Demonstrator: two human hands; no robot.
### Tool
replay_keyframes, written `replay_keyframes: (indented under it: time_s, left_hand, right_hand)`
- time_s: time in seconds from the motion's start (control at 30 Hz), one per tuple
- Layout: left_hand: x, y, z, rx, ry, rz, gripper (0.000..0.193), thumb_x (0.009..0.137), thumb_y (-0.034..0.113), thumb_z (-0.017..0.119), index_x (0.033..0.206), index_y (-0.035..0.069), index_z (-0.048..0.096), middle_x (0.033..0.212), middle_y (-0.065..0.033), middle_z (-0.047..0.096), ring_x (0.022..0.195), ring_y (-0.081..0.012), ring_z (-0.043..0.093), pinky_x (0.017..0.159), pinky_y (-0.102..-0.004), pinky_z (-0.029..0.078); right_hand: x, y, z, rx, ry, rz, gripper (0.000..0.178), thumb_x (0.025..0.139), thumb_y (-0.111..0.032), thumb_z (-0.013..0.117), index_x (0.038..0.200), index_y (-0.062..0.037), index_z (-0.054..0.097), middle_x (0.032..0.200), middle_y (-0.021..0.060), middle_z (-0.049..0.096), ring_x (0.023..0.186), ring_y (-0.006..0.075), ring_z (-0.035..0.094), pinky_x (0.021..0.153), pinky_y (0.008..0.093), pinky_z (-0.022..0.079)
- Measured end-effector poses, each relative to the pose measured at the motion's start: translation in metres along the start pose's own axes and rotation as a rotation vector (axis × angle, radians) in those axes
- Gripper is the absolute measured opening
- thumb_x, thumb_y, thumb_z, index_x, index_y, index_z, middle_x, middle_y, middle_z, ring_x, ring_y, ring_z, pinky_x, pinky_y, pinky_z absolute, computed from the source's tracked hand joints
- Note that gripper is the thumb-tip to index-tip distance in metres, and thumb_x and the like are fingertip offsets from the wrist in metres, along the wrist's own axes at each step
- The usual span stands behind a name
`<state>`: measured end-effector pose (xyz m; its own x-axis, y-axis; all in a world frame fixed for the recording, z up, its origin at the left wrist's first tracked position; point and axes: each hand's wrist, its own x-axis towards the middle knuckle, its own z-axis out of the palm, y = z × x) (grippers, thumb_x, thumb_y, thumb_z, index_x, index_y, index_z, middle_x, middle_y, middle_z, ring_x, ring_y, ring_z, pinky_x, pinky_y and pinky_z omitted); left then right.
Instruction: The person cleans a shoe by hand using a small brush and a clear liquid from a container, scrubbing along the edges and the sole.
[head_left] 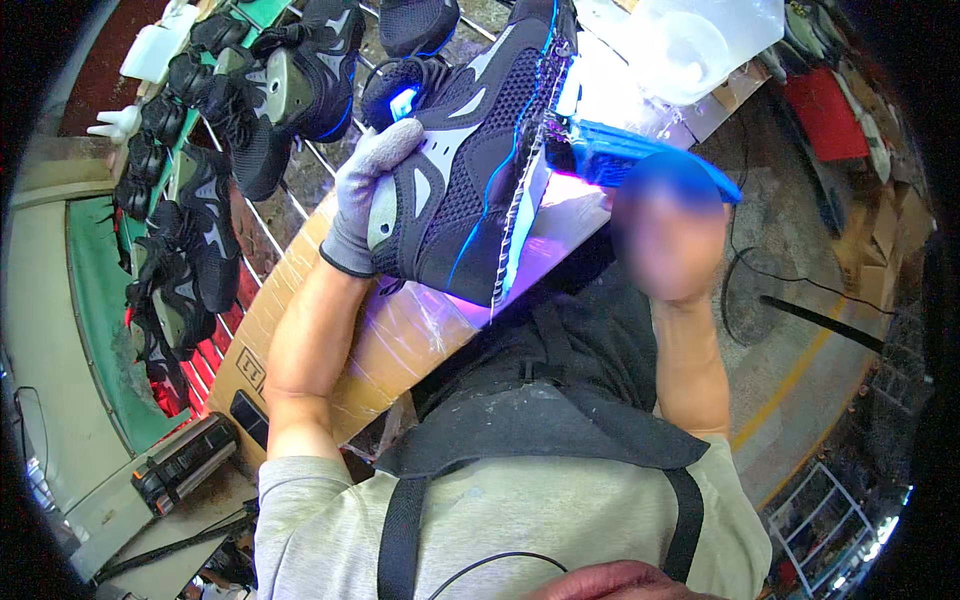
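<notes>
My left hand (368,190), in a grey knitted glove, grips the heel end of a black shoe upper (478,165). The upper has grey trim and a blue line along its side, and is stretched on a pale last (383,222). White stitching runs along its lower edge, and its toe points away. In my bare right hand (672,235), which is blurred, is a blue-handled brush (640,150). The brush's head meets the shoe's underside edge near the middle, under bright violet-white light.
More black shoe uppers on lasts (315,85) hang on a metal rack at left. Cardboard (390,345) lies below the shoe. A translucent tub (690,50) stands at far right. A black phone (249,415) rests at left, and a dark cable (810,285) crosses the floor.
</notes>
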<state>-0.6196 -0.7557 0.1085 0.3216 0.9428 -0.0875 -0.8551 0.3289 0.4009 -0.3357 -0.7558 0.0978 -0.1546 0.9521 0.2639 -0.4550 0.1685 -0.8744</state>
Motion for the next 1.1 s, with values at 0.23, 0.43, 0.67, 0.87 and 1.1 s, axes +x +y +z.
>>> replay_keyframes:
  time_s: [0.23,0.43,0.67,0.87,1.1]
  left_hand:
    - [0.002,-0.005,0.001,0.001,0.104,0.0,0.047,0.1,0.016,0.053,0.139,-0.01,0.049,0.137,-0.0267,0.059,0.124,-0.0341,0.061,0.111,-0.0457,0.046]
    - [-0.005,-0.006,0.008,0.169,0.169,0.06,0.043,0.099,0.014,0.056,0.137,-0.004,0.051,0.129,-0.023,0.064,0.118,-0.0299,0.065,0.105,-0.0425,0.052]
    - [-0.01,-0.006,0.036,0.403,-0.079,0.198,0.046,0.096,0.013,0.059,0.138,-0.001,0.05,0.125,-0.0206,0.066,0.109,-0.0288,0.069,0.094,-0.0415,0.058]
    - [-0.013,0.0,0.042,0.45,0.043,0.143,0.048,0.095,0.011,0.058,0.141,0.001,0.049,0.124,-0.0177,0.067,0.107,-0.0261,0.069,0.094,-0.0391,0.058]
    - [-0.015,0.002,0.052,0.544,-0.055,0.198,0.049,0.094,0.011,0.059,0.142,0.003,0.048,0.128,-0.0171,0.065,0.11,-0.0258,0.068,0.098,-0.0398,0.055]
  right_hand:
    - [-0.032,-0.021,0.01,-0.298,-0.047,-0.134,0.02,0.086,0.001,0.073,0.104,0.0074,0.069,0.097,0.0161,0.071,0.086,0.022,0.068,0.08,0.0327,0.053]
    - [-0.019,-0.063,0.01,-0.664,-0.205,-0.389,0.021,0.081,0.002,0.077,0.101,0.0068,0.071,0.094,0.0162,0.071,0.084,0.024,0.067,0.078,0.0329,0.053]
    - [-0.016,-0.078,0.013,-0.701,-0.172,-0.396,0.021,0.081,-0.001,0.078,0.098,0.0079,0.07,0.089,0.0173,0.071,0.078,0.0236,0.069,0.071,0.0321,0.054]
    - [-0.009,-0.081,0.016,-0.797,-0.324,-0.583,0.022,0.076,-0.001,0.081,0.094,0.0049,0.07,0.085,0.0165,0.071,0.076,0.0288,0.071,0.069,0.0347,0.057]
    - [-0.001,-0.102,0.017,-0.828,-0.463,-0.481,0.023,0.075,0.0,0.081,0.095,0.0052,0.071,0.087,0.0167,0.072,0.08,0.0301,0.072,0.071,0.0355,0.057]
